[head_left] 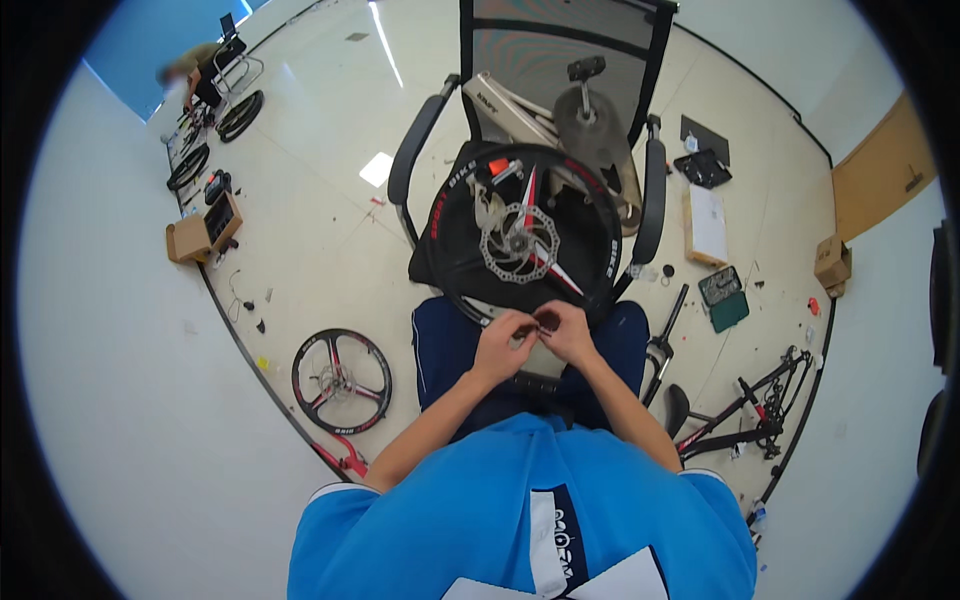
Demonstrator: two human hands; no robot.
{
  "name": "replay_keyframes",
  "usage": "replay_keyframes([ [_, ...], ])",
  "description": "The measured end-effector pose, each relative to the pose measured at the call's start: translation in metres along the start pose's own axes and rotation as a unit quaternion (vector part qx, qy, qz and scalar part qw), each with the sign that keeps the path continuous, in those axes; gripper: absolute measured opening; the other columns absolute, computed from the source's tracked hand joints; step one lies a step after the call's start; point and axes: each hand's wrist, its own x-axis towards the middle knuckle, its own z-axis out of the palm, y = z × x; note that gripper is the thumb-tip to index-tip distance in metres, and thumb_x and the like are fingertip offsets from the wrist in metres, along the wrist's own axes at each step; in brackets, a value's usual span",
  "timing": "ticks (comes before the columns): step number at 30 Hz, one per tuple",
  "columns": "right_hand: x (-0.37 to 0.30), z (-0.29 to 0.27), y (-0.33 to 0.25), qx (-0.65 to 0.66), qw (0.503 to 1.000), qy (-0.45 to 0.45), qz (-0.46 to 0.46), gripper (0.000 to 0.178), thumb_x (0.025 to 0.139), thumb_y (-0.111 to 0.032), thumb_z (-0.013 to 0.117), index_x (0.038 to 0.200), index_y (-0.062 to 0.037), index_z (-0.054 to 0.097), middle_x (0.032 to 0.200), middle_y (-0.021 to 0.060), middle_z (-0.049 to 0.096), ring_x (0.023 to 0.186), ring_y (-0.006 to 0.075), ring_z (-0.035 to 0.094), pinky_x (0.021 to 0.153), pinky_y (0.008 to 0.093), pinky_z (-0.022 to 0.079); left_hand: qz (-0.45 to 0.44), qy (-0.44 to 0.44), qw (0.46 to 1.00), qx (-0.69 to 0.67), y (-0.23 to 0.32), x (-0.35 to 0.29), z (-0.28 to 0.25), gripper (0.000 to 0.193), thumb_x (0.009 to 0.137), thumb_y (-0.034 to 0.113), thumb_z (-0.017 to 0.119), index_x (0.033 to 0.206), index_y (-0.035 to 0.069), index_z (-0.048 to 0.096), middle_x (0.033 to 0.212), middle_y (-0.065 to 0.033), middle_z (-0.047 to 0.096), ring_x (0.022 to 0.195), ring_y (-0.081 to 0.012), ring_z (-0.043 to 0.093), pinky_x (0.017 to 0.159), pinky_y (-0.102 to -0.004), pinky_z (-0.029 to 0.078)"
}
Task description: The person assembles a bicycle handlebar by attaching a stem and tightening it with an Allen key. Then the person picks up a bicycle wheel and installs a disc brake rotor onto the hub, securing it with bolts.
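My left hand (pixel 503 345) and my right hand (pixel 568 335) meet at the near edge of a black bicycle wheel (pixel 441 225), just above my lap. The fingers of both are closed in a pinch, tips close together. Whatever small thing they hold is too small and hidden to name. Red and white markings run along the wheel's spokes, and a silver brake disc (pixel 489 258) sits at its hub. The wheel lies flat across the seat of a black office chair (pixel 650 195) facing me. A small orange-red piece (pixel 498 167) and crumpled clear plastic (pixel 489 208) lie within the rim.
Behind the wheel, a pale bicycle frame (pixel 507 112) leans in the chair. Another wheel (pixel 385 385) is on the floor to the left. At right are a fork (pixel 672 335), a dark bicycle frame (pixel 735 437) and a green toolbox (pixel 729 312). A person (pixel 207 62) works far left.
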Motion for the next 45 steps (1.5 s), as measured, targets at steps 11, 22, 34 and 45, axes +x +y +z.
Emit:
replay_keyframes([
  [11,0.054,0.019,-0.017,0.051,0.987,0.138,-0.063,0.025,0.073,0.003,0.074,0.096,0.0018,0.065,0.091,0.0126,0.069,0.081,0.0223,0.071,0.075,0.0312,0.056,0.144,0.069,0.982,0.104,-0.015,0.046,-0.015,0.020,0.079,-0.001,0.075,0.098,0.002,0.070,0.098,-0.0124,0.069,0.089,-0.0296,0.069,0.077,-0.0351,0.056],
  [22,0.068,0.031,0.004,0.025,0.988,0.138,-0.072,0.025,0.071,0.006,0.068,0.095,0.0021,0.064,0.089,0.0141,0.065,0.077,0.0254,0.068,0.072,0.0324,0.055,0.121,0.066,0.985,0.102,-0.045,0.054,-0.009,0.020,0.080,0.000,0.074,0.099,0.001,0.070,0.098,-0.0132,0.070,0.090,-0.0305,0.069,0.079,-0.0368,0.055],
  [34,0.069,0.028,0.006,0.001,0.990,0.119,-0.074,0.023,0.073,0.004,0.068,0.095,0.0021,0.063,0.093,0.0154,0.066,0.083,0.0316,0.067,0.076,0.0362,0.054,0.114,0.057,0.988,0.092,-0.050,0.053,-0.009,0.020,0.081,0.000,0.073,0.100,0.001,0.069,0.098,-0.0129,0.070,0.090,-0.0308,0.069,0.079,-0.0369,0.055],
  [45,0.073,0.030,0.012,-0.005,0.990,0.114,-0.085,0.024,0.073,0.005,0.066,0.097,0.0017,0.064,0.092,0.0145,0.067,0.083,0.0283,0.068,0.074,0.0347,0.055,0.112,0.069,0.987,0.087,-0.053,0.054,-0.009,0.020,0.081,0.000,0.073,0.100,0.001,0.069,0.097,-0.0131,0.070,0.090,-0.0304,0.069,0.079,-0.0365,0.056],
])
